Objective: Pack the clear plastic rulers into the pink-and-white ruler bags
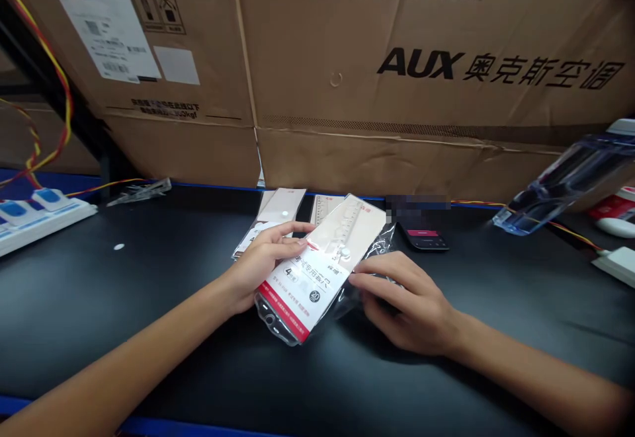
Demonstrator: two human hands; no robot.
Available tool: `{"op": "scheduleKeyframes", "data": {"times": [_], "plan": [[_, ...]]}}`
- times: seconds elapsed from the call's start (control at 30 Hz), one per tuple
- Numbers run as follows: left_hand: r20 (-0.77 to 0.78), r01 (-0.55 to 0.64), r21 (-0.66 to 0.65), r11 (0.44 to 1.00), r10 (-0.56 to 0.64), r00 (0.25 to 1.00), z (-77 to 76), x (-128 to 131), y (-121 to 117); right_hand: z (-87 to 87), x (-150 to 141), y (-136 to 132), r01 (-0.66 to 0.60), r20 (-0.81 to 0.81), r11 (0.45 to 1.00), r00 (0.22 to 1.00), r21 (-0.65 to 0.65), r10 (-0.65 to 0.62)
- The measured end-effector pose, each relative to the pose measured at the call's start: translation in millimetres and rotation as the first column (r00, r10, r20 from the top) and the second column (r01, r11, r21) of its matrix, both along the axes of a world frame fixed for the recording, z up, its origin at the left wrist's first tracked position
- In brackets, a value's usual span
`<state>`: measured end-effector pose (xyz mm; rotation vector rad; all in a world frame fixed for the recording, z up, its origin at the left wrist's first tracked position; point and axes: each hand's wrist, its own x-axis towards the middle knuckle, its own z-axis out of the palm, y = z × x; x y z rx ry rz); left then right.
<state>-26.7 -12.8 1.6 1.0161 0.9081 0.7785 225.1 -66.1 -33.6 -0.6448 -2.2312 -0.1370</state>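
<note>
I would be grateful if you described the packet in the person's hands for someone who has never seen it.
Below the big cardboard carton printed AUX runs a black workbench. At its middle, the left hand and right hand hold a clear plastic packet with a cream-and-red card; the similar packets behind lie untouched.

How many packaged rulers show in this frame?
3, and more may be hidden underneath. One, the held packet, is gripped between the left hand and right hand. One lies on the black bench behind the left hand. One lies partly covered behind the held packet.
</note>
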Motion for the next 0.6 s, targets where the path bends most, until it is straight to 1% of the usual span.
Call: {"op": "scheduleKeyframes", "data": {"times": [0.17,0.27,0.37,0.43,0.53,0.6], "plan": [[0.012,-0.005,-0.007,1.000,0.005,1.000,-0.1,-0.1,0.8,1.8,-1.5,-0.1,0.022,0.005,1.000,1.000,0.009,-0.022],[0.014,-0.011,-0.009,1.000,0.011,1.000,-1.1,-0.7,1.0,2.8,-1.8,-0.6,0.080,0.026,0.997,0.996,0.015,-0.080],[0.004,0.013,0.022,1.000,-0.013,1.000,-3.2,-1.1,1.5,2.0,-1.2,0.3,0.165,0.073,0.986,0.984,-0.022,-0.163],[-0.001,0.025,0.021,0.999,-0.025,1.000,-4.4,-0.9,2.2,1.0,-0.7,1.7,0.201,0.110,0.979,0.975,-0.045,-0.195],[-0.008,0.029,0.020,0.999,-0.028,1.000,-5.1,-0.3,2.7,0.5,-0.4,3.4,0.209,0.155,0.977,0.968,-0.048,-0.200],[-0.023,0.049,0.043,0.998,-0.048,0.999,-5.1,0.1,1.8,1.2,-0.7,3.1,0.205,0.204,0.977,0.960,-0.053,-0.190]]}}
